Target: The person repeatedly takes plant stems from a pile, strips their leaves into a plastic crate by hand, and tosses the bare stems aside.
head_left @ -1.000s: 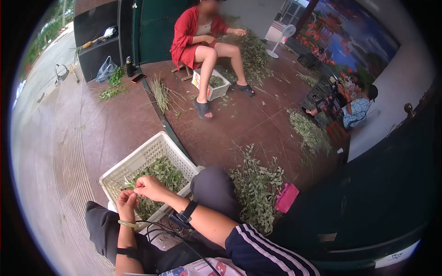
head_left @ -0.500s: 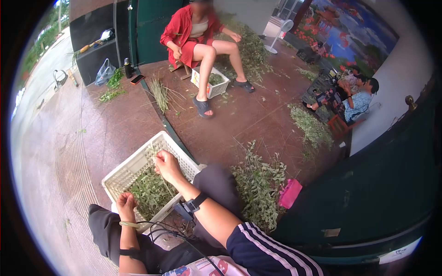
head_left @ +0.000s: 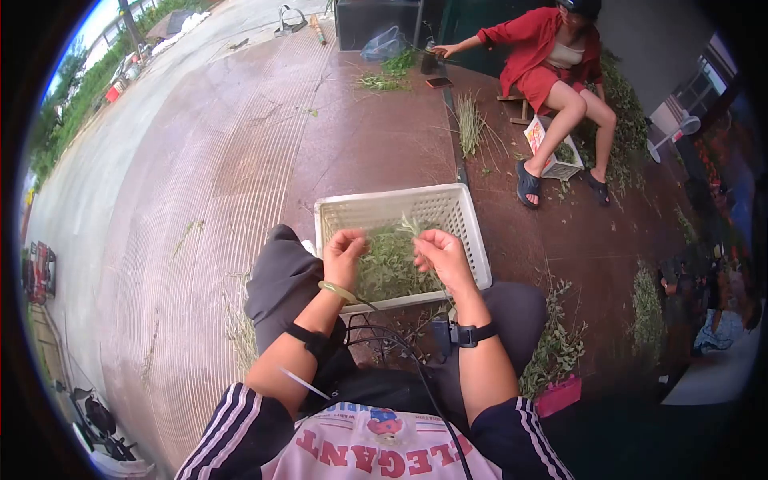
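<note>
A cream plastic basket (head_left: 472,232) stands between my knees, with plucked green leaves (head_left: 392,268) lying in it. Above its right part, my right hand (head_left: 438,254) pinches a leafy sprig (head_left: 410,226), whose pale tip sticks up from the fingers. Over the basket's left side is my left hand (head_left: 346,250), its thumb and fingers pressed together; whatever they hold, if anything, is too small to make out. The two hands are apart.
Leafy branches (head_left: 556,340) lie beside my right knee, near a pink packet (head_left: 558,395). A person in red (head_left: 532,48) sits at the upper right over a small white basket (head_left: 564,170). Cut stems (head_left: 470,126) lie on the floor; other people sit far right.
The view has swung left, putting the basket in the middle. My right hand has come back nearer my left with a sprig. The person in red has stretched an arm toward the dark bottle.
</note>
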